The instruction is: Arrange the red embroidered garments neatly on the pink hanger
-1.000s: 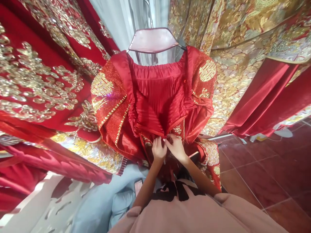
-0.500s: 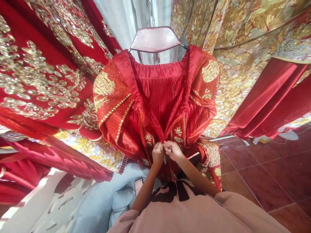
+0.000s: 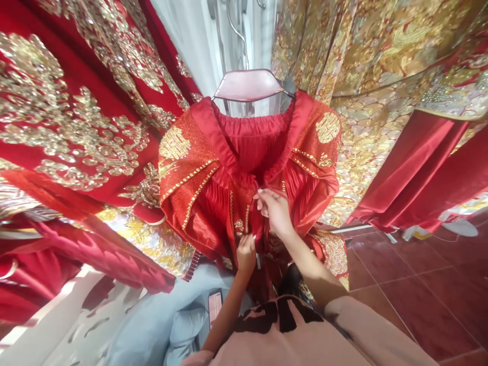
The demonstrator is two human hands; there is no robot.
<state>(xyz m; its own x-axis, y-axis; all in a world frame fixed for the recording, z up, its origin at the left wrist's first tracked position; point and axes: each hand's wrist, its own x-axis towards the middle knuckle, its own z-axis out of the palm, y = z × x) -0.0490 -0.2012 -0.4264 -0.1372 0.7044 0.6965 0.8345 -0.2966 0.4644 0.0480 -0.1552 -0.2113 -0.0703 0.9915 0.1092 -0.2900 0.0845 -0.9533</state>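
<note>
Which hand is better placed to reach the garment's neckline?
Probably the right: the right hand is just below the gathered neckline, while the left hand is lower down on the red garment.

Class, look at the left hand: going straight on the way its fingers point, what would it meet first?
Most likely the red garment: the left hand is at its front, with gold embroidery just beyond, though depth is unclear.

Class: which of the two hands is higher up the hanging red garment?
The right hand, pinching the red garment just below its gathered neckline; the left hand pinches lower down the front.
</note>
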